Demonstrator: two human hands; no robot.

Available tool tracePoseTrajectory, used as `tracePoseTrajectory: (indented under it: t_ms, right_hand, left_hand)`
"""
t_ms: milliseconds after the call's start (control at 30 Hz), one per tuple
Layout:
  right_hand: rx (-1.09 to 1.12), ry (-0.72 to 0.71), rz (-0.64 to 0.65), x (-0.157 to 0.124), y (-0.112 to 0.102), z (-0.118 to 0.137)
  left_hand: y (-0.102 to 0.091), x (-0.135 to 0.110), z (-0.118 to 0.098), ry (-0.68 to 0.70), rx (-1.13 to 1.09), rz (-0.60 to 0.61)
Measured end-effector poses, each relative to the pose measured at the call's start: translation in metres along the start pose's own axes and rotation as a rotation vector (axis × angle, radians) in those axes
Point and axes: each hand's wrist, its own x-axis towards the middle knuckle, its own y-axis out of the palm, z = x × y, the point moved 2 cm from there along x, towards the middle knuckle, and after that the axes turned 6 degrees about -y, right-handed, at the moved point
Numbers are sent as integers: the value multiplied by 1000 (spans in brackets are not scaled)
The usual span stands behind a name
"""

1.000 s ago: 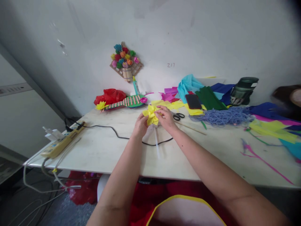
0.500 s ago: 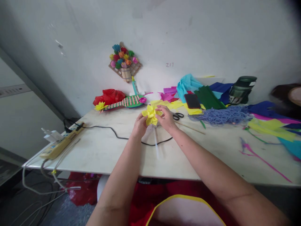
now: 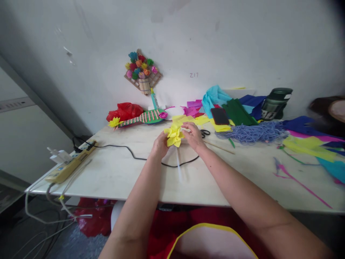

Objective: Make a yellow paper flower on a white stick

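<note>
A yellow paper flower (image 3: 174, 135) on a thin white stick (image 3: 179, 165) is held above the pale table (image 3: 115, 172). My left hand (image 3: 159, 146) is closed on the flower's left underside near the stick's top. On the flower's right side, my right hand (image 3: 193, 136) pinches the petals with its fingertips. Both forearms reach in from the bottom of the view.
A black cable (image 3: 129, 151) runs from a power strip (image 3: 70, 164) at the left edge. Scissors (image 3: 205, 133), a phone (image 3: 220, 116), coloured paper sheets (image 3: 237, 111), purple cord (image 3: 253, 132), a dark bottle (image 3: 275, 104) and a paper guitar (image 3: 142, 117) lie behind. A flower decoration (image 3: 142, 71) hangs on the wall.
The flower has turned slightly between my fingers and shifted a little to the right. My right hand has moved along its right petals. The left hand keeps its hold.
</note>
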Motion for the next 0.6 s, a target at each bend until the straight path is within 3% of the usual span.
tracePoseTrajectory:
  t_ms: [300,433,600]
  right_hand:
    - [79,-1,-9,2,-11,1]
    - [39,-66,14,3,-15,6]
    - [-16,-135,47,3,-17,9]
  left_hand:
    - [-3,1,1,-118,15,-15]
    - [-5,3,2,-92,31,-28]
    - [-5,2,0,-23,119,67]
